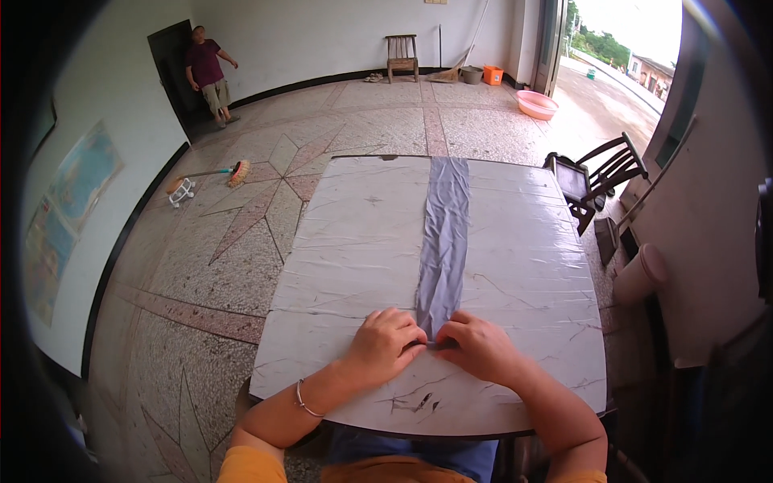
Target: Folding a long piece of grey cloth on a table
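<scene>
A long grey strip of cloth (444, 233) lies lengthwise down the middle of a white marble-patterned table (346, 258), reaching from the far edge to my hands. My left hand (383, 342) and my right hand (480, 346) sit side by side at the strip's near end, fingers curled and pinching that end against the tabletop. A thin bracelet (301, 399) circles my left wrist.
A dark wooden chair (600, 179) stands at the table's far right corner. A broom (211, 173) lies on the patterned floor to the left. A person (208, 74) leans by a dark doorway. A stool (402, 55), buckets and a pink basin (537, 104) stand near the open door.
</scene>
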{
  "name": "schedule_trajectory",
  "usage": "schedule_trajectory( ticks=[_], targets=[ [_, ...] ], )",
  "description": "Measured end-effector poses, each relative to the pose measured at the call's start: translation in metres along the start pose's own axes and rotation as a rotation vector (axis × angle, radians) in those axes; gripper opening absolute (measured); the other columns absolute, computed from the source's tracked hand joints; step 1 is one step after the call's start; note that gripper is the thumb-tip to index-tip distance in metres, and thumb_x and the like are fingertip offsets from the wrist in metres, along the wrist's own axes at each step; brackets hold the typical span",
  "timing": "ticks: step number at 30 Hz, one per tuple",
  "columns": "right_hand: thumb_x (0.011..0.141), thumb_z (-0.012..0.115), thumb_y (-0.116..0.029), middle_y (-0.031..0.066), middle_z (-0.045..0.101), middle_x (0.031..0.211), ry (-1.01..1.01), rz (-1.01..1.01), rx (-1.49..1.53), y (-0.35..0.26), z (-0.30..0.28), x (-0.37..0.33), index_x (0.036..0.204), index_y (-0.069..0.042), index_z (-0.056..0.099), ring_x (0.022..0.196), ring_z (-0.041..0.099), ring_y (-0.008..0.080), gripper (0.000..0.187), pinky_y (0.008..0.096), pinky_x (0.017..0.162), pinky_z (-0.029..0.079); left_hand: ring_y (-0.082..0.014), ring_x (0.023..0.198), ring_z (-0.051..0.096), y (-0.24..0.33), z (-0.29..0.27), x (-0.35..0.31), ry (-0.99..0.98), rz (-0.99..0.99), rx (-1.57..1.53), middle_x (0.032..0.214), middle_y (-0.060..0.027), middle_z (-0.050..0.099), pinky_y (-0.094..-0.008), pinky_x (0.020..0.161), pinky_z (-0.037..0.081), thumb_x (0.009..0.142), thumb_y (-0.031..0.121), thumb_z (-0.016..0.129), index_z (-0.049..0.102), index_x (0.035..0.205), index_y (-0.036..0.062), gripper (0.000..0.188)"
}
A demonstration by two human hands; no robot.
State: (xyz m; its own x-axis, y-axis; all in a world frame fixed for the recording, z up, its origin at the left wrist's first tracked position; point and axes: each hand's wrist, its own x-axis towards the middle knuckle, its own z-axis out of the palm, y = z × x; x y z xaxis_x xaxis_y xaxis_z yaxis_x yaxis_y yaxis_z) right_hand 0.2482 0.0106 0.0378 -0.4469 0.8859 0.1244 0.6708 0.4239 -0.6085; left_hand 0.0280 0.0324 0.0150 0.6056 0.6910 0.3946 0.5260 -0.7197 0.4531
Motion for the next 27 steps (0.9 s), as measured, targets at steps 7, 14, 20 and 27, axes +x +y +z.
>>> schedule_trajectory(
  ticks=[7,14,20,27],
  targets=[
    [0.085,0.067,-0.015,0.0080,0.063,0.092,-0.057,-0.020,-0.043,0.007,0.000,-0.002,0.089,-0.008,0.067,0.089,0.063,0.0316,0.008,0.0418,0.074,0.052,-0.0259,0.091,0.058,0.004,-0.001,0.000,-0.077,0.012,-0.043,0.091,-0.0051,0.062,-0.0391,0.085,0.046,0.082,0.016,0.075,0.069,0.090,0.0098,0.013],
    [0.086,0.066,-0.015,0.0083,0.064,0.089,-0.027,0.020,-0.029,-0.001,-0.002,-0.002,0.087,-0.008,0.067,0.090,0.063,0.0307,0.007,0.0412,0.075,0.052,-0.0274,0.091,0.057,0.005,-0.003,0.002,-0.144,-0.098,-0.140,0.093,-0.0059,0.060,-0.0394,0.087,0.046,0.086,0.013,0.070,0.067,0.092,0.0094,0.008],
    [0.087,0.065,-0.015,0.0079,0.065,0.088,0.017,-0.036,-0.084,0.003,0.002,-0.003,0.086,-0.008,0.067,0.089,0.063,0.0303,0.007,0.0415,0.074,0.052,-0.0268,0.087,0.059,0.000,0.002,0.000,0.004,0.028,-0.087,0.090,-0.0051,0.061,-0.0393,0.082,0.046,0.081,0.014,0.074,0.069,0.091,0.0106,0.012],
    [0.086,0.065,-0.016,0.0078,0.066,0.088,-0.072,0.030,-0.063,0.003,0.001,-0.003,0.086,-0.009,0.067,0.091,0.063,0.0302,0.007,0.0409,0.074,0.052,-0.0230,0.092,0.058,0.004,-0.002,0.001,-0.016,0.086,-0.012,0.089,-0.0027,0.061,-0.0375,0.082,0.044,0.080,0.017,0.076,0.070,0.089,0.0127,0.012]
  ],
)
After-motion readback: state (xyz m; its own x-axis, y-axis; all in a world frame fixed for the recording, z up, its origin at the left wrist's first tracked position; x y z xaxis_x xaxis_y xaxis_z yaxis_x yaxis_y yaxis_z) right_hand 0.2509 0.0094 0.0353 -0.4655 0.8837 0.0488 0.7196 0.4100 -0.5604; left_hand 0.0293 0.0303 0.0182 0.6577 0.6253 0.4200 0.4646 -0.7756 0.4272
